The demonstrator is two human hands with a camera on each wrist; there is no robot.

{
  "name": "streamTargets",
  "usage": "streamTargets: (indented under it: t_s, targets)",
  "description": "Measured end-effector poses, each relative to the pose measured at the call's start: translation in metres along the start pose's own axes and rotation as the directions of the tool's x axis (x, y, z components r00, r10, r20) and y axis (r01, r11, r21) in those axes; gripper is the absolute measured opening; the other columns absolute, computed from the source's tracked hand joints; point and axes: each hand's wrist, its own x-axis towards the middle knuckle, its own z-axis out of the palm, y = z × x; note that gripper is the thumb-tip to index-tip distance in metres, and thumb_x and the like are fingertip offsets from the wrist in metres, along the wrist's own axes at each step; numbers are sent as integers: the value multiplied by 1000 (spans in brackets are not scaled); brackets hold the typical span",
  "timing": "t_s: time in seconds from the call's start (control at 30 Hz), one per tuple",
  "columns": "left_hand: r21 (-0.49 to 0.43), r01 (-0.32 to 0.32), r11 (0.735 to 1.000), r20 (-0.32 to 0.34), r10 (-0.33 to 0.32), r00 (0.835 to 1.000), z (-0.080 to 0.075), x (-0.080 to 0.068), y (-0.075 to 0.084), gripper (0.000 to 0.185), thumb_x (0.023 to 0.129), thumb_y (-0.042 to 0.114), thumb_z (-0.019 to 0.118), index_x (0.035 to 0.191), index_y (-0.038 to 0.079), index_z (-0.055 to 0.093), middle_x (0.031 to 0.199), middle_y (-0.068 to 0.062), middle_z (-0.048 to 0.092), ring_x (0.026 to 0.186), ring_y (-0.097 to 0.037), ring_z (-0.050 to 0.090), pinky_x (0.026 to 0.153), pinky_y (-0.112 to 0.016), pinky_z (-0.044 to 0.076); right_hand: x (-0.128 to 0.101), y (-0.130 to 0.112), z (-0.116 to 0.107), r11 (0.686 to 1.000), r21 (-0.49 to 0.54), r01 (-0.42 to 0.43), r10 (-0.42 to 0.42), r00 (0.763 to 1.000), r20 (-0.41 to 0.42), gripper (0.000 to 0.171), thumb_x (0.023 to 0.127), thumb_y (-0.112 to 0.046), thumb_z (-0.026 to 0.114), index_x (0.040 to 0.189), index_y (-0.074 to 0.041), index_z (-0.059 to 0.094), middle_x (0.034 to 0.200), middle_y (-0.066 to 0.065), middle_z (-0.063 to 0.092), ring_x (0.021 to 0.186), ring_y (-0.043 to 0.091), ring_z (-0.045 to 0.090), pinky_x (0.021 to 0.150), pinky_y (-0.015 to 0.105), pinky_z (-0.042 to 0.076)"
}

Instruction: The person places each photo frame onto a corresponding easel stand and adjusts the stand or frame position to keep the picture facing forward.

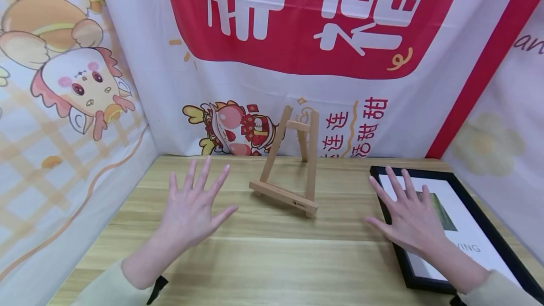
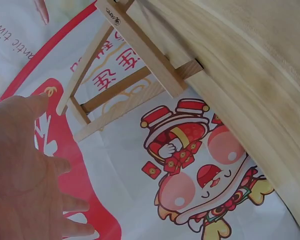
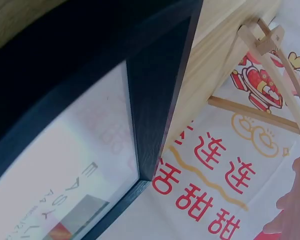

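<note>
My left hand [image 1: 189, 214] and right hand [image 1: 412, 218] are spread wide, released. Between them on the bench [image 1: 272, 266] stands a pale, A-shaped wooden easel [image 1: 313, 155], its ledge [image 1: 282, 196] dark-printed; a black-framed picture [image 1: 471, 233] lies at my right.

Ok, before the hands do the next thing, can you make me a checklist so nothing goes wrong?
1. Left fingers free: ok, spread out and holding nothing.
2. Right fingers free: ok, spread out and gripping nothing.
3. Black picture frame held, ready to lift: not ok, it lies flat on the wood-grain table.
4. Right fingers clear of the black picture frame: cannot tell; they overlap it in the head view, but touching isn't clear.
5. Wooden easel standing: ok, its rear leg shows behind.
6. Front ledge free: ok, nothing rests on it.
</note>
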Motion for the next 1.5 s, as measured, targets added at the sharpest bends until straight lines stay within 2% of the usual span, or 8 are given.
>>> streamTargets:
  t_s: [0.17,0.37,0.57,0.73,1.1,1.33,1.43,1.5]
  targets:
    - [2,-3,1000,19,3,1000,-5,4,2,87,88,74,41,157,28,17,161,-16,-1,144,-42,-2,105,-72,0,3,8,-1,1000,-15,4,-4,1000,-13,98,78,-71,59,156,-27,20,159,18,12,141,47,9,98,79,16]
    - [23,-33,999,67,31,997,-9,11,12,87,88,77,33,157,31,7,161,-14,-5,144,-41,-6,105,-69,-8,3,20,-5,999,-50,9,-9,1000,-5,100,78,-71,58,157,-27,15,158,21,14,138,49,15,99,78,16]
    - [25,-70,997,63,68,996,-9,19,25,88,88,77,33,157,32,4,160,-13,-6,144,-41,-3,105,-70,-6,3,34,-10,1000,-10,-11,11,999,48,99,82,-69,57,158,-27,10,159,21,8,140,48,9,100,78,11]
    - [-17,-76,997,98,77,992,-7,28,39,87,87,79,29,157,32,4,160,-12,-8,144,-40,-5,105,-70,-5,0,50,-11,1000,28,-10,8,996,86,98,83,-66,58,158,-26,8,160,20,3,141,48,8,100,78,11]
    - [-84,-106,991,135,117,984,6,55,85,87,88,79,26,156,33,0,160,-9,-11,145,-36,-7,108,-67,-4,-14,86,-2,997,75,14,-21,996,88,97,85,-63,58,158,-24,8,160,21,4,142,46,4,105,74,3]
    - [-102,-174,979,131,187,974,16,64,123,87,87,80,20,157,32,-1,160,-10,-9,145,-36,-5,108,-66,-1,-28,111,13,988,150,-21,-3,987,159,95,88,-56,58,158,-21,4,157,27,7,141,48,3,108,60,-15]
    - [-128,-197,972,138,214,967,20,67,139,88,86,81,17,156,32,-6,161,-9,-9,145,-34,-8,110,-63,1,-34,122,19,973,221,-65,18,978,207,94,90,-52,60,158,-19,4,156,29,9,140,51,5,106,68,-10]
    - [-154,-207,966,142,228,963,23,67,149,87,86,81,16,154,33,-10,161,-9,-8,145,-32,-9,111,-62,1,-38,130,23,957,268,-106,40,969,243,94,90,-51,60,158,-17,4,155,30,8,137,54,10,102,76,1]
